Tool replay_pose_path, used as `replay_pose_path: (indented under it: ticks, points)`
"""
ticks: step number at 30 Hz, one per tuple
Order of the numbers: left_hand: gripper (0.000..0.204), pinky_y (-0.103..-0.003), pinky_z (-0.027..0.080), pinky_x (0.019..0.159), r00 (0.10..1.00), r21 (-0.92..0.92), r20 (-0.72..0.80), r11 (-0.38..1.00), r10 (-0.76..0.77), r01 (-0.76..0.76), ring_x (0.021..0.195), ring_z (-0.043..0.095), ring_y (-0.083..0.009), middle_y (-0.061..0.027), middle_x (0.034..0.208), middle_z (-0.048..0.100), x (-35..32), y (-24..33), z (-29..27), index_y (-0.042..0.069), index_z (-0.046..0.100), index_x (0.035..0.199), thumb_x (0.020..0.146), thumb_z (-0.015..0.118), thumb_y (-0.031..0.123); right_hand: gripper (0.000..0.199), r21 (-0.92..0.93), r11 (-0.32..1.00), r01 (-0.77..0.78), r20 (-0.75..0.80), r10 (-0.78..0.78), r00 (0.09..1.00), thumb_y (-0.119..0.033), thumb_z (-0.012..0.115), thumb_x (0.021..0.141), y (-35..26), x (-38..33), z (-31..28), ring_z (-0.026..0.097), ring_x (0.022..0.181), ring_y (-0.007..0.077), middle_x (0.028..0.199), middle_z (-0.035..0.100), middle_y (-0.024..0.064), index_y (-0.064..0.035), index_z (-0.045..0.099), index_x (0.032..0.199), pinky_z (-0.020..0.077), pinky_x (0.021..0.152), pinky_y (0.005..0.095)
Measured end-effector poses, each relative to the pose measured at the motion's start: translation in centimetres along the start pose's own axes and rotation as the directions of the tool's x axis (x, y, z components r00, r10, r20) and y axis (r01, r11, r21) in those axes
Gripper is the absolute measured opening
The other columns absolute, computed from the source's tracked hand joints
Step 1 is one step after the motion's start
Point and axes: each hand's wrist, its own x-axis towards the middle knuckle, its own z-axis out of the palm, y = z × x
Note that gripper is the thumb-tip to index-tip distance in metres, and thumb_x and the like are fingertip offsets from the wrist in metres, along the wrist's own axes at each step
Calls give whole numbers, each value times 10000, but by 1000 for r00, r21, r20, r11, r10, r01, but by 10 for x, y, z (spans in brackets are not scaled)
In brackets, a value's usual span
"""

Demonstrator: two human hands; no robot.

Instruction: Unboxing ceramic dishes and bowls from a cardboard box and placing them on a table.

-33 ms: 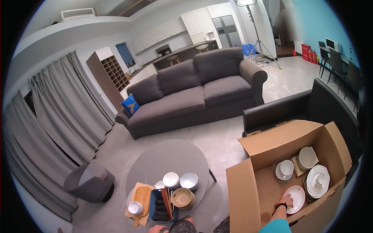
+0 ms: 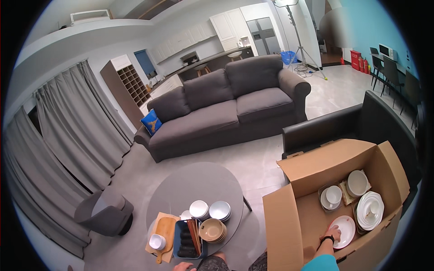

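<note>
My right hand (image 2: 333, 234) reaches into a large open cardboard box (image 2: 284, 226). Its fingers are closed at the left edge of a white plate (image 2: 346, 231) with a reddish rim, low in the box. Beside that plate, a stack of white plates (image 2: 373, 216) carries a small white piece on top. Farther back in the box are a white cup (image 2: 334, 194) in a clear container and a white bowl (image 2: 357, 183). My left hand (image 2: 184, 266) rests near my knee at the lower edge, partly cut off, fingers loosely apart and holding nothing.
The round grey table (image 2: 194, 180) bears white bowls (image 2: 220, 210), tan bowls (image 2: 212, 230), a blue bin (image 2: 199, 251) with dark items and chopsticks, a wooden board (image 2: 166, 232) and small white cups (image 2: 157, 241). A black armchair (image 2: 325, 128) stands behind the box; a grey sofa (image 2: 217, 113) lies beyond.
</note>
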Motion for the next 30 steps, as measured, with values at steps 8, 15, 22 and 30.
replay_pose_path:
  ticks: [8, 15, 22, 30]
  points:
    - [287, -418, 486, 756, 999, -19, 49, 1000, -19, 20, 885, 595, -368, -198, 961, 626, 16, 1, 7, 11, 624, 1018, 825, 663, 219, 162, -121, 978, 173, -125, -187, 974, -183, 576, 882, -8, 39, 29, 679, 901, 163, 1015, 682, 27, -149, 701, 980, 565, 743, 303]
    - [257, -420, 492, 713, 997, -44, 8, 996, 74, -74, 830, 610, -357, -183, 920, 626, 16, -13, 17, 13, 617, 992, 817, 665, 195, 156, 57, 986, 159, -209, -144, 967, -149, 572, 886, -2, 40, 29, 671, 950, 236, 1009, 690, 79, -116, 704, 963, 564, 766, 338]
    - [283, -389, 503, 724, 992, -46, 69, 993, 110, -107, 828, 629, -305, -160, 910, 639, 26, -4, 12, 21, 623, 996, 827, 656, 245, 306, 128, 946, 297, -65, -290, 955, -177, 700, 746, -11, -7, -8, 629, 1046, 285, 1113, 648, 144, -76, 671, 1034, 530, 866, 377]
    - [388, -375, 509, 799, 989, -82, 148, 997, -1, 13, 873, 648, -306, -187, 945, 657, 22, -20, 13, 0, 665, 1000, 790, 676, 327, 357, 37, 895, 444, -45, -443, 896, -200, 724, 683, -41, -30, 12, 640, 998, 313, 1045, 663, 178, -35, 674, 995, 528, 864, 378]
